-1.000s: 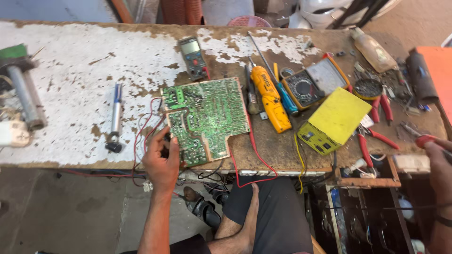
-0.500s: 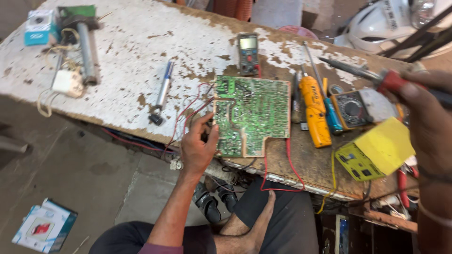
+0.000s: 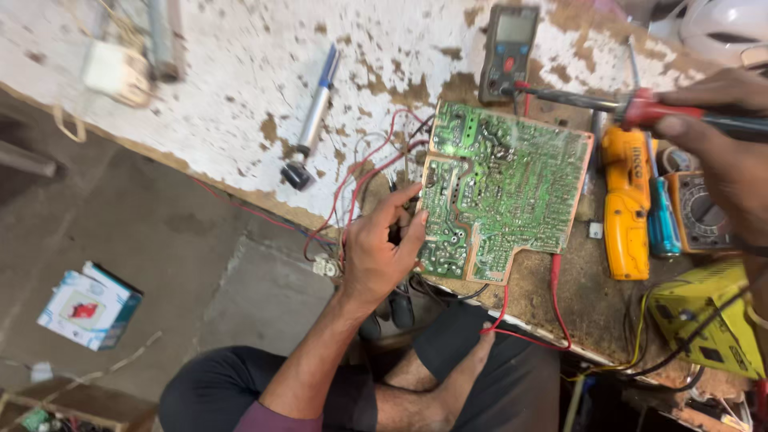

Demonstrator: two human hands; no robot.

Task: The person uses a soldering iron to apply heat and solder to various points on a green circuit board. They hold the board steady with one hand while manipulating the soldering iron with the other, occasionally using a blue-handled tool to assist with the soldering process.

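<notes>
A green circuit board (image 3: 504,188) lies solder side up at the near edge of the worn white workbench (image 3: 240,72). My left hand (image 3: 382,244) grips the board's left edge, thumb on top. At the upper right my right hand (image 3: 724,144) holds a soldering iron (image 3: 616,104) by its red grip; its dark tip points left and hovers over the board's far edge. A dark multimeter (image 3: 508,48) sits just beyond the board, with red leads (image 3: 368,172) trailing around the board's left and near sides.
A silver and blue desoldering pump (image 3: 312,120) lies left of the board. To the right are an orange tool (image 3: 626,204), a blue screwdriver (image 3: 662,216), an analogue meter (image 3: 702,216) and a yellow box (image 3: 708,320). A small carton (image 3: 90,306) lies on the floor. My legs (image 3: 448,376) are folded below.
The view has drawn in closer to the board. My right hand has brought the soldering iron leftward, its tip now over the board's far edge. My left hand keeps hold of the board.
</notes>
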